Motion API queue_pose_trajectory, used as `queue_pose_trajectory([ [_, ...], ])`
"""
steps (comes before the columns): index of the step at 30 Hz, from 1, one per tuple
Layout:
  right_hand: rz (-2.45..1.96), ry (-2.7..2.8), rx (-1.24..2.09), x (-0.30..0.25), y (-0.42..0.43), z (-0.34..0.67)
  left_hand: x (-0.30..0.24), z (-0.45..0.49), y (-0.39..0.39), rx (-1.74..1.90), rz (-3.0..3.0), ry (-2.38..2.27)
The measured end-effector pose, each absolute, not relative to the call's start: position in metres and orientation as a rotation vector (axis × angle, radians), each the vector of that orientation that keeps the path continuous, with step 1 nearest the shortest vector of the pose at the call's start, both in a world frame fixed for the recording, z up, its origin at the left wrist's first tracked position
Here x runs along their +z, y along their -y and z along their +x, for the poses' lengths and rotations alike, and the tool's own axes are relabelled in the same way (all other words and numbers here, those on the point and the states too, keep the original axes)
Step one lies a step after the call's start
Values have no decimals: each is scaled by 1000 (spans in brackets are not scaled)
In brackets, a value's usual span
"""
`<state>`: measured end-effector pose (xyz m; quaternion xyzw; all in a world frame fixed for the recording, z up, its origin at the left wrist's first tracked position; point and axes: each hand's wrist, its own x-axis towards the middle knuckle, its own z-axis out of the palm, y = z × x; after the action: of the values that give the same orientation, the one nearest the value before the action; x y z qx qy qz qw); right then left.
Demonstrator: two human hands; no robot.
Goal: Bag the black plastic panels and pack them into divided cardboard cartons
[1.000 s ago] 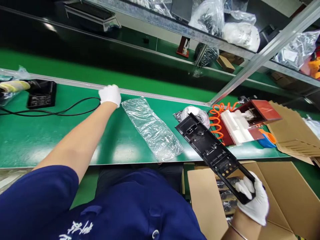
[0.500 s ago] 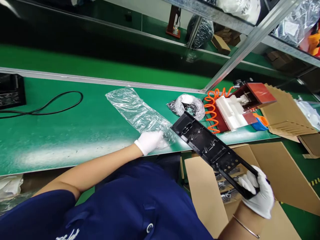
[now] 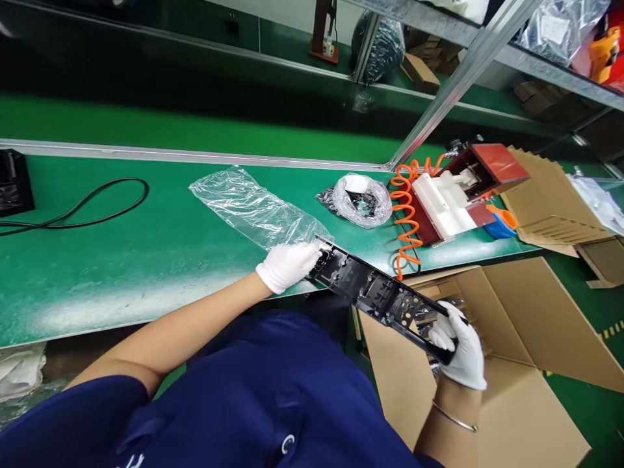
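Observation:
A long black plastic housing (image 3: pixel 373 291), with ribs, holes and an open window at one end, slants across the bench's front edge. My right hand (image 3: pixel 461 348), in a white glove, is closed around its windowed end, above the open carton. The housing's other end meets my left hand (image 3: pixel 287 265), also gloved, at the mouth of a clear plastic bag (image 3: pixel 253 205). My left fingers are pinched on the bag's near end. Whether the housing's tip is inside the bag or just against it, I cannot tell. The rest of the bag lies flat on the green bench.
An open cardboard carton (image 3: pixel 517 318) with wrapped pieces stands below the bench at right. On the bench are a coiled clear-wrapped bundle (image 3: pixel 363 200), a red and white device (image 3: pixel 448 205) with an orange coiled hose (image 3: pixel 404 221), and a black cable (image 3: pixel 107 211) at left.
My right hand has moved left, bringing the housing's far end down to my left hand and the bag mouth. The view has shifted slightly.

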<state>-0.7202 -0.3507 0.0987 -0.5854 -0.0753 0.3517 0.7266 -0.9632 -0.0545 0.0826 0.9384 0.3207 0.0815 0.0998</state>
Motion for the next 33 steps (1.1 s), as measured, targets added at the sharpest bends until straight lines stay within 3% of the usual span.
queue_pose_trajectory([
  [10,-1243,128,796,92,335,-731,98,-973,55,-51,2791,-982],
  [13,-1258,97,790,92,328,-737,99,-979,59,128,2797,-1039],
  [20,-1285,107,791,89,319,-742,96,-975,59,353,2904,-663],
  [27,-1297,104,788,90,317,-740,87,-975,64,277,2930,-177],
  [33,-1294,92,793,93,316,-742,95,-953,83,305,2980,-63],
])
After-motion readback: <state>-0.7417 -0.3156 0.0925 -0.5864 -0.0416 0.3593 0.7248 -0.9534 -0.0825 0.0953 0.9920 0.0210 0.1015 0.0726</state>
